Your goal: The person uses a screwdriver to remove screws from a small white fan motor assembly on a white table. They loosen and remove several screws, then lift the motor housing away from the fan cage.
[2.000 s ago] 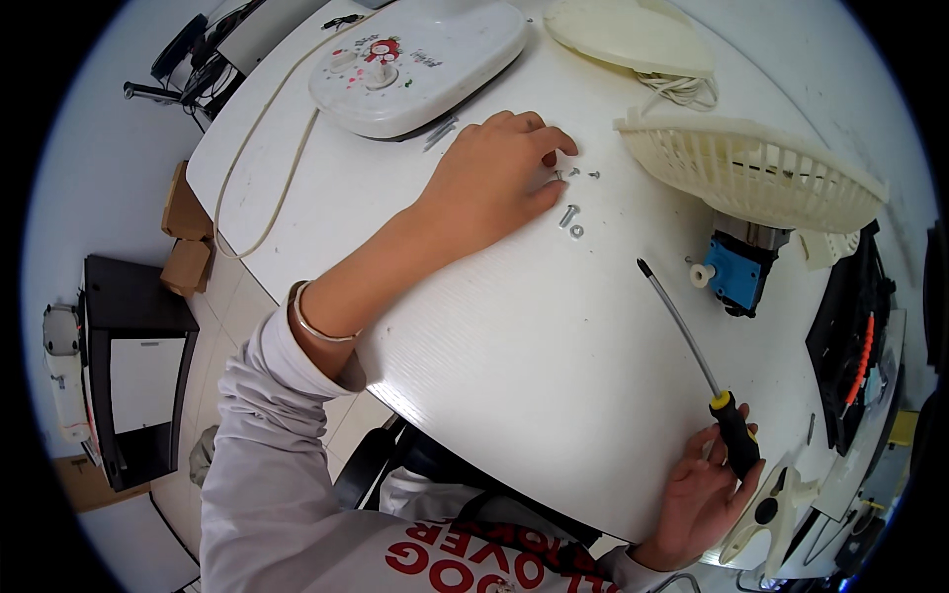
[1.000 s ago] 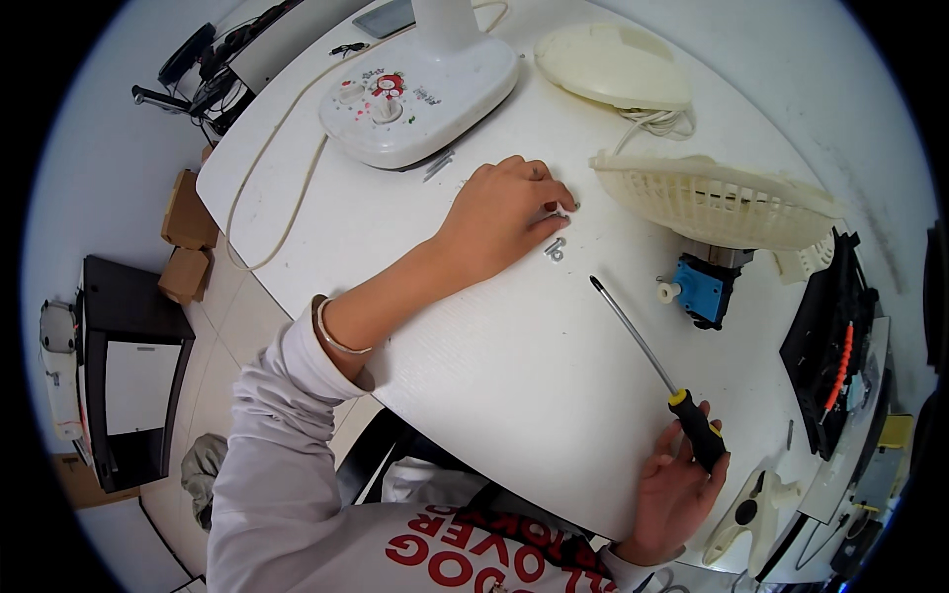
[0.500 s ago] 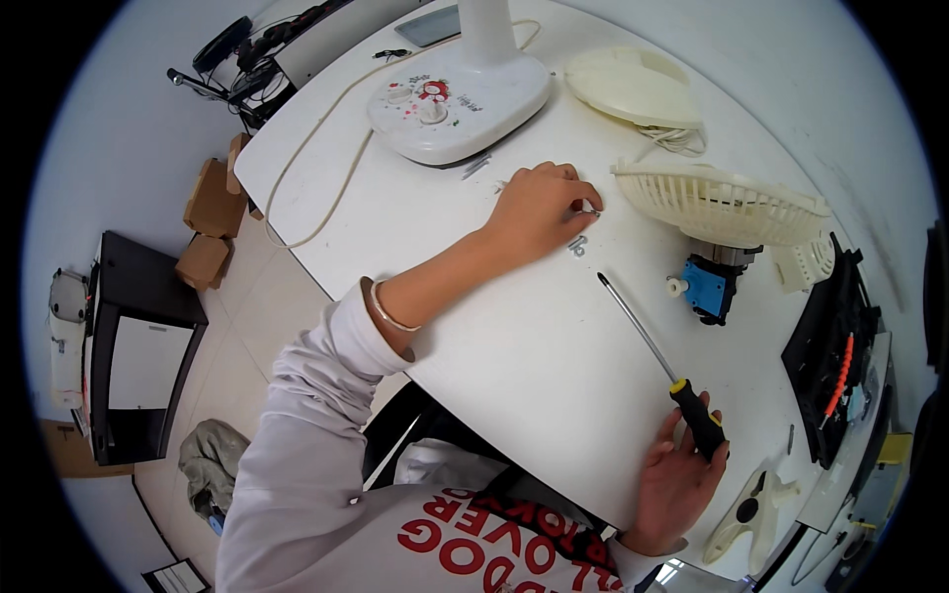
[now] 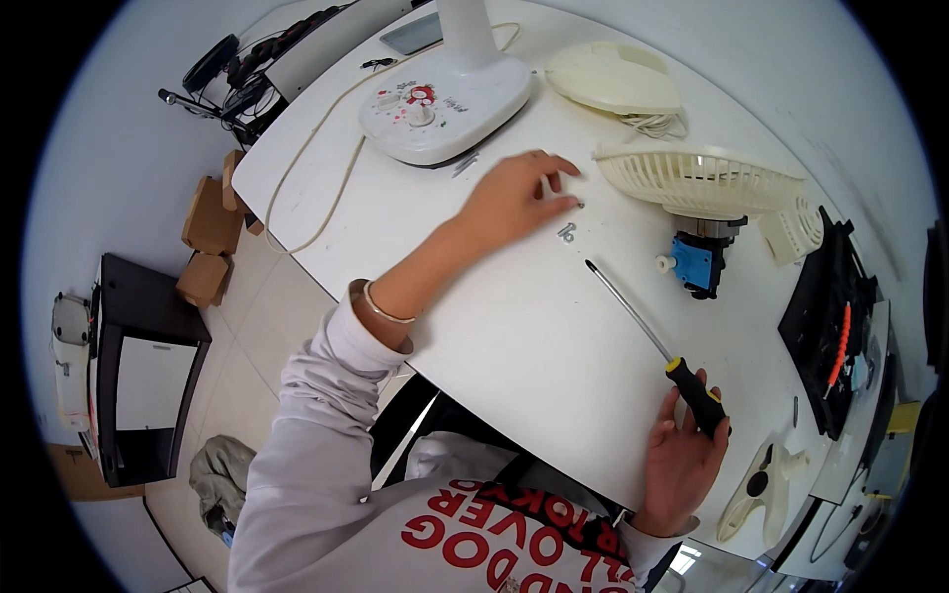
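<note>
My left hand (image 4: pixel 514 201) hovers low over the white table (image 4: pixel 494 346), thumb and fingers apart, holding nothing. Just off the thumb tip lies a tiny metal piece (image 4: pixel 580 205), too small to name for certain. A few small screws (image 4: pixel 566 233) rest below that hand, nearer to me. On the right, my right hand (image 4: pixel 680 463) has its fingers round the black-and-yellow handle of a screwdriver (image 4: pixel 633 316). Its shaft points away from me and to the left, toward the small screws.
A white fan base (image 4: pixel 445 109) with a knob and cord stands at the back, long screws (image 4: pixel 465 164) beside it. Right of it are a cream cover (image 4: pixel 613 79), a slatted fan housing (image 4: pixel 702 178) with a blue-and-black motor unit (image 4: pixel 697 262), a black tool case (image 4: pixel 825 336) and a cream clamp-shaped part (image 4: pixel 761 494).
My left hand has opened from a pinch and drawn slightly back, leaving the tiny metal piece on the table. My right hand still holds the screwdriver. The whole view has shifted a little.
</note>
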A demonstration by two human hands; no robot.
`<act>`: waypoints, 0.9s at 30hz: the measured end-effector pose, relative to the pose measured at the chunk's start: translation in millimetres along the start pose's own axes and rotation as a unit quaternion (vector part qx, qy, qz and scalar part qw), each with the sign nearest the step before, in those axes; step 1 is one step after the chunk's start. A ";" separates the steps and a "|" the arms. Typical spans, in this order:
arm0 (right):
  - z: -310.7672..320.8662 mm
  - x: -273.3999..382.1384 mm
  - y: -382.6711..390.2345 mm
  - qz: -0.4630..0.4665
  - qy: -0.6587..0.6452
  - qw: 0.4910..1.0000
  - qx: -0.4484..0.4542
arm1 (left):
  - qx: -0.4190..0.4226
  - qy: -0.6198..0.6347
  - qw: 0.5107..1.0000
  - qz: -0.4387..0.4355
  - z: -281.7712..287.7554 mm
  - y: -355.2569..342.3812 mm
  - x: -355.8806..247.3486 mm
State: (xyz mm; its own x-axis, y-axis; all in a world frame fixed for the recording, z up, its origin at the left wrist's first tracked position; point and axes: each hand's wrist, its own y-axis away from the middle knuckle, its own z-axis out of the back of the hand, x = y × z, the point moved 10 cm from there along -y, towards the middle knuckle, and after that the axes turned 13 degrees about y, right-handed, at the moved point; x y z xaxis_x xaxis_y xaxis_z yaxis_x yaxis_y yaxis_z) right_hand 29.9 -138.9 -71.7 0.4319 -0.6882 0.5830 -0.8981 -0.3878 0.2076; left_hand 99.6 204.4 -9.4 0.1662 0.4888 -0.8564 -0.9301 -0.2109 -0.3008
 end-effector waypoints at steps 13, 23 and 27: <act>2.9 2.5 -2.1 0.020 -0.099 0.995 -0.017 | -0.282 0.113 0.952 -0.043 114.1 8.4 3.5; 2.6 0.6 -3.1 0.012 -0.107 0.994 -0.023 | -0.405 0.217 0.886 -0.064 162.0 32.0 5.4; 0.8 0.5 -3.5 0.013 -0.103 0.994 -0.017 | -0.398 0.218 0.889 -0.066 164.4 33.1 4.9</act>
State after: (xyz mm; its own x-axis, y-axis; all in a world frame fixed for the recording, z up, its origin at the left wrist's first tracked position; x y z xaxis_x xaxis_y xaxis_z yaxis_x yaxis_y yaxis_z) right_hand 33.3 -138.4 -72.7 0.4133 -0.8098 0.4165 -0.9099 -0.3494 0.2236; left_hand 15.8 339.0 45.5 0.5295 0.2161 -0.8203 -0.3959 -0.7923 -0.4643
